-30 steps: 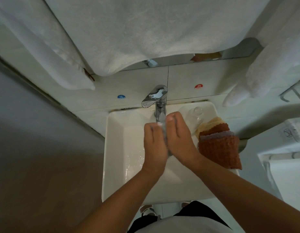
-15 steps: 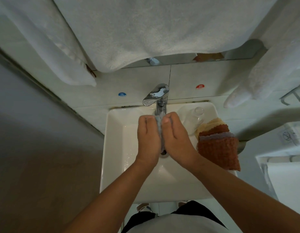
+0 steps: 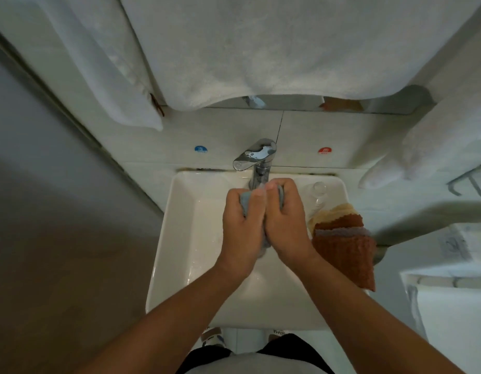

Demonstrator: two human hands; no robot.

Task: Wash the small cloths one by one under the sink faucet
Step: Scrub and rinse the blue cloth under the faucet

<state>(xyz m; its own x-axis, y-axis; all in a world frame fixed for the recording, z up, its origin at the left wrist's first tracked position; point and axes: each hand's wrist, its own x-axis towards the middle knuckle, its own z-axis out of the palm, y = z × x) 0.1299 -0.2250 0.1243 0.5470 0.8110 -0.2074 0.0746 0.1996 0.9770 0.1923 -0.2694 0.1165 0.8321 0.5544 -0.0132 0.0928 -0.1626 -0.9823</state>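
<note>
So that water reaches it, left hand (image 3: 243, 225) and right hand (image 3: 285, 222) both clench the grey cloth (image 3: 56, 203) together beneath the faucet (image 3: 256, 160).
</note>
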